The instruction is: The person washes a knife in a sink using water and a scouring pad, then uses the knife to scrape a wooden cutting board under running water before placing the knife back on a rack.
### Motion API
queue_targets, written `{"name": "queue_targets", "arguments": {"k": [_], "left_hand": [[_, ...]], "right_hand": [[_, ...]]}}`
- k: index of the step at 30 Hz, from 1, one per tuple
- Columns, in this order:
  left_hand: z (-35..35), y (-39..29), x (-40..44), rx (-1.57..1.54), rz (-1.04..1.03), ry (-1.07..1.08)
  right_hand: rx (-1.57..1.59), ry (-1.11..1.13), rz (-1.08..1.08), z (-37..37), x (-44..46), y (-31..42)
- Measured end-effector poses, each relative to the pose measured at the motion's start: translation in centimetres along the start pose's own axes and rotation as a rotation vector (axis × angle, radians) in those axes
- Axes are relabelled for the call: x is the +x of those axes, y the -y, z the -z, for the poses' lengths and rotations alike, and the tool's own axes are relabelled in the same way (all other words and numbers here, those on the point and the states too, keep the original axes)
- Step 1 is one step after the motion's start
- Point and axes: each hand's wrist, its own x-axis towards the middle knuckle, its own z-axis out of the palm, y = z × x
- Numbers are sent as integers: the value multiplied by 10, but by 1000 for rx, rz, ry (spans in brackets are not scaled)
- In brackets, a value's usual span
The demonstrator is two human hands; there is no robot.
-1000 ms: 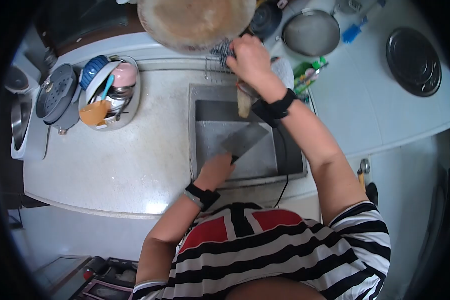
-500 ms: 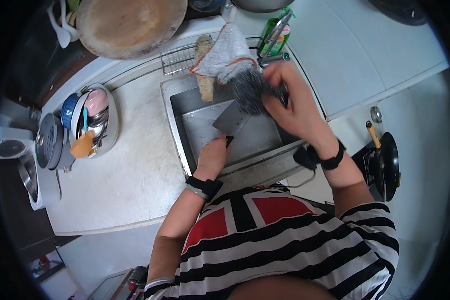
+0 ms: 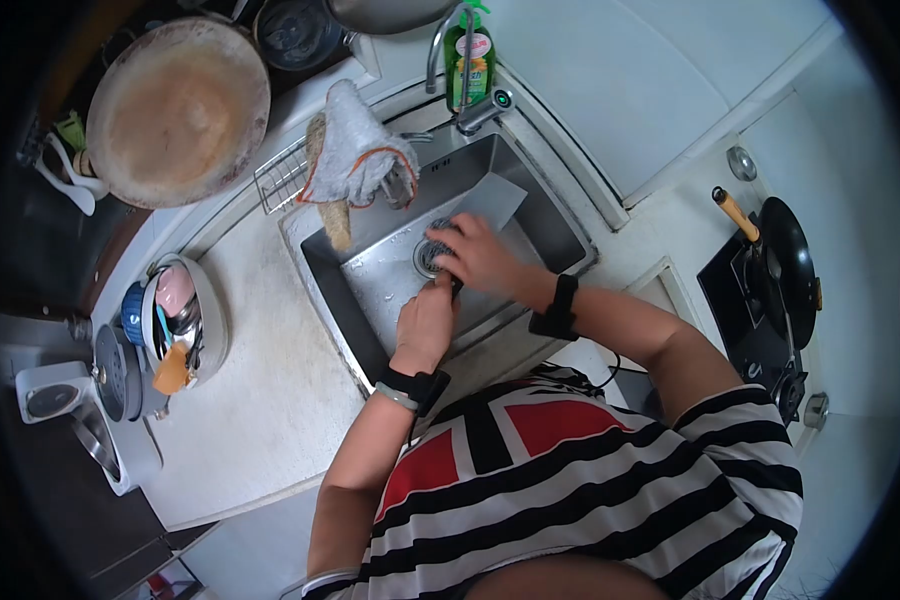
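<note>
Over the sink (image 3: 370, 335), my left hand (image 3: 425, 325) is closed round the black handle (image 3: 457, 286) of a cleaver. Its broad grey blade (image 3: 498, 200) points toward the sink's far right corner. My right hand (image 3: 482, 262) lies over the middle of the cleaver with its fingers bent. Dark wire mesh, apparently the steel wool scrubber (image 3: 438, 240), shows at its fingertips; most of it is hidden under the hand. The round drain lies just behind the fingers, partly covered. Water drops dot the sink floor.
A white cloth (image 3: 355, 150) with orange edging hangs at the sink's back beside a loofah (image 3: 332, 225). The faucet (image 3: 485, 110) and a green soap bottle (image 3: 470, 65) stand behind. A bowl of dishes (image 3: 215, 330) sits left; a wok (image 3: 790, 260) is right.
My right hand has come down from beside the cloth, with the scrubber, onto the cleaver. My left hand keeps its hold. The head view has shifted, showing the faucet more fully.
</note>
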Motion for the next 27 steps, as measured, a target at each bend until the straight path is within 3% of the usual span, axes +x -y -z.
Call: {"name": "queue_targets", "arguments": {"k": [1,3,5,7,9,13,15,19,21,25,27], "left_hand": [[0,-2,2,-19,9,-8],[-1,-5,-1,-34,17,-11],[0,-6,-3,30,-17,-38],[2,-8,-1,25,19,-22],[4,-9,1,19,62,-9],[11,-8,-4,60,76,8],[10,-12,-1,69,67,-8],[11,-12,8,100,63,-49],[10,-13,13,117,58,-44],[2,-12,11,94,25,-45],[-4,-8,14,97,0,-61]], "right_hand": [[21,63,76,3,-1,5],[-158,61,27,10,17,-32],[-348,-82,-359,12,31,-72],[-374,-22,-292,15,23,-47],[-258,11,19,3,6,-15],[-289,57,-92,1,30,-90],[-268,-223,-282,9,47,-114],[-110,-209,-213,28,39,-56],[213,130,239,12,19,-28],[-117,39,219,17,31,-47],[-281,186,55,18,36,-53]]}}
